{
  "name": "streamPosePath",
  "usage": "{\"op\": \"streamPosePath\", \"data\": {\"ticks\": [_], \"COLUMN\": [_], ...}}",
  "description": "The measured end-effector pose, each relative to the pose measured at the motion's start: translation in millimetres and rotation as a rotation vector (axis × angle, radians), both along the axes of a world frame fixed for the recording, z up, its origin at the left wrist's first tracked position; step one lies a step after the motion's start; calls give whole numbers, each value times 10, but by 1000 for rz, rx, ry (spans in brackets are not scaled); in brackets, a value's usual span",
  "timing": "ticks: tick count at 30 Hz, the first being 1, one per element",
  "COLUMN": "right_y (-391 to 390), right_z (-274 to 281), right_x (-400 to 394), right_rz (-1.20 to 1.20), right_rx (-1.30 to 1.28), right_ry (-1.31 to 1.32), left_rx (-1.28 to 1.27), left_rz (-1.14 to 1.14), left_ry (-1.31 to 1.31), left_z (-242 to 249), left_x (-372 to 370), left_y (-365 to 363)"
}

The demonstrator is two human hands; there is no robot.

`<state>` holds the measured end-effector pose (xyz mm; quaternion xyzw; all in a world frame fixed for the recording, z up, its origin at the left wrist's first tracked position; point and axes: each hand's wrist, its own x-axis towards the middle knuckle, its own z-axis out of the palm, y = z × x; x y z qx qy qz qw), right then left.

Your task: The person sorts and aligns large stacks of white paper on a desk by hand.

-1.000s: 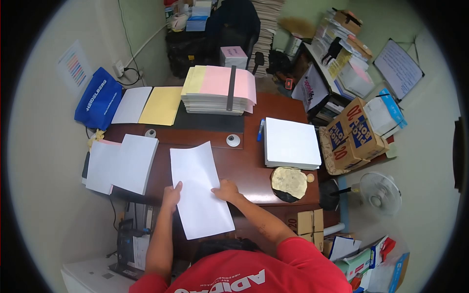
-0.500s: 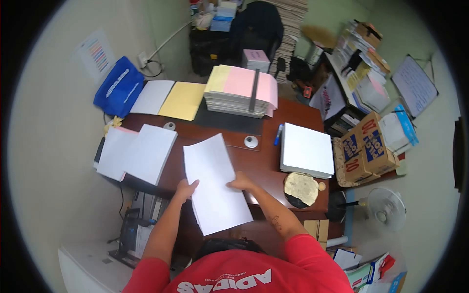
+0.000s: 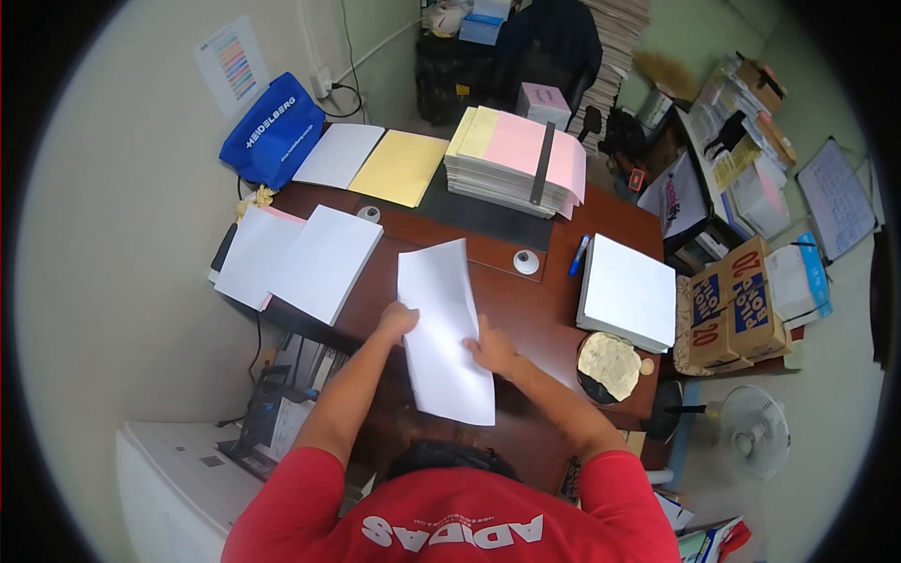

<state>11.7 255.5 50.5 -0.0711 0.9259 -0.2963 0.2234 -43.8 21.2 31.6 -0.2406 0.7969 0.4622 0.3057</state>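
Observation:
A thin stack of white paper is held above the front part of the brown desk, slightly bowed along its length. My left hand grips its left edge, with the thumb on top and the other fingers mostly hidden beneath. On the opposite edge, my right hand is closed on the same sheets, thumb lying over the paper. Farther left, white and pink sheets rest in overlapping piles. To the right sits a thick stack of white paper, with a blue marker beside it.
Banded pink and yellow paper stands at the desk's far side, near yellow sheets and a blue Heidelberg bag. A round, worn pale-topped object is at the right front corner. Beyond are a cardboard box and a fan.
The held white paper has gone from lying fairly flat to being more bowed and narrower between my hands. My view has shifted, so the desk appears farther right.

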Motion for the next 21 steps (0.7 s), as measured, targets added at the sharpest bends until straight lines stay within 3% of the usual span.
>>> {"op": "streamPosePath", "data": {"ticks": [2,4,6,9,11,13,14,15,17,21], "right_y": [-86,-244,-380,-182,-43,56,82,73,67,156], "right_z": [-16,98,312,-185,-231,-228,-484,-619,-752,-474], "right_x": [-170,-279,-344,-398,-294,-181,-172,-113,-20,63], "right_rz": [-22,-37,-244,-337,-367,-408,-459,-455,-583,-722], "right_rx": [-1,2,-177,-404,-440,-402,-453,-454,-779,-979], "right_ry": [34,72,-58,-106,-173,-205,-212,-213,-231,-487], "left_rx": [-440,-518,-534,-554,-499,-32,332,330,607,442], "left_rz": [-146,-248,-336,-306,-275,-118,102,105,454,286], "left_ry": [271,379,419,515,517,520,436,437,260,205], "left_z": [54,237,306,324,316,119,2,-10,-19,-110], "left_x": [93,173,189,241,215,126,143,186,232,235], "left_y": [259,524,579,456,314,187,182,187,223,-71]}}
